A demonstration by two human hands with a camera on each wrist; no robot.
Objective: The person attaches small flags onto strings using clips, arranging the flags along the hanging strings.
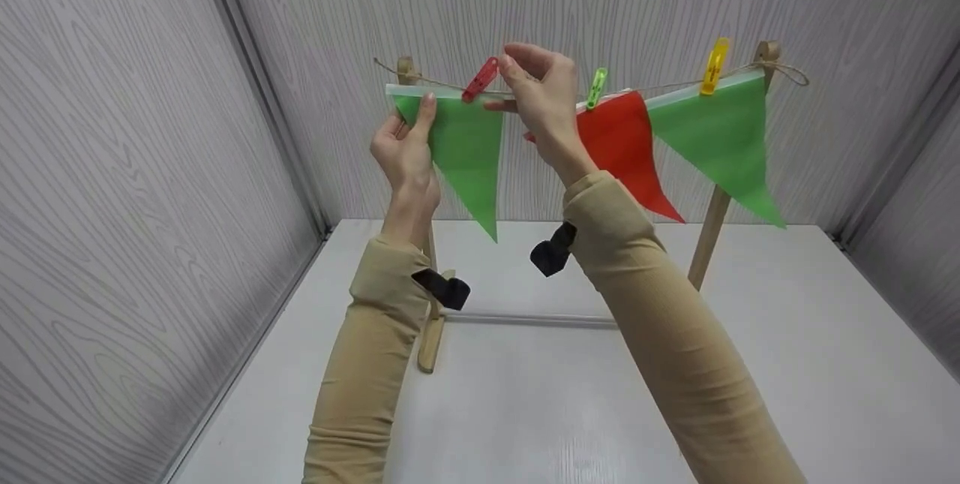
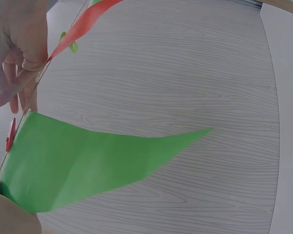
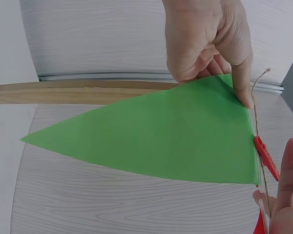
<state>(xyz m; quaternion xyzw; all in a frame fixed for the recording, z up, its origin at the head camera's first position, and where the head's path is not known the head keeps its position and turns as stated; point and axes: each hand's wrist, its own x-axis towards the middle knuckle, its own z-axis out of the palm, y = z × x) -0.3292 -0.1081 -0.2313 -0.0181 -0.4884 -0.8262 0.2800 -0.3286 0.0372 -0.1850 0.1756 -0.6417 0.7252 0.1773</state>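
My left hand (image 1: 409,150) pinches the upper left corner of a green triangular flag (image 1: 472,146) between thumb and fingers. A red clothespin (image 1: 480,80) clips the top edge of this flag to a thin twine (image 3: 264,180). Just right of the clothespin is my right hand (image 1: 544,90), its fingers spread and holding nothing. In the left wrist view a small gap shows between those fingers and the red clothespin (image 2: 10,135). The flag hangs point down in the head view.
Further right on the twine hang a red flag (image 1: 619,146) under a green clothespin (image 1: 597,88) and another green flag (image 1: 720,131) under a yellow clothespin (image 1: 715,66). Wooden posts (image 1: 709,240) hold the twine above a white tabletop (image 1: 525,394). Wood-grain panels (image 1: 135,131) enclose the space.
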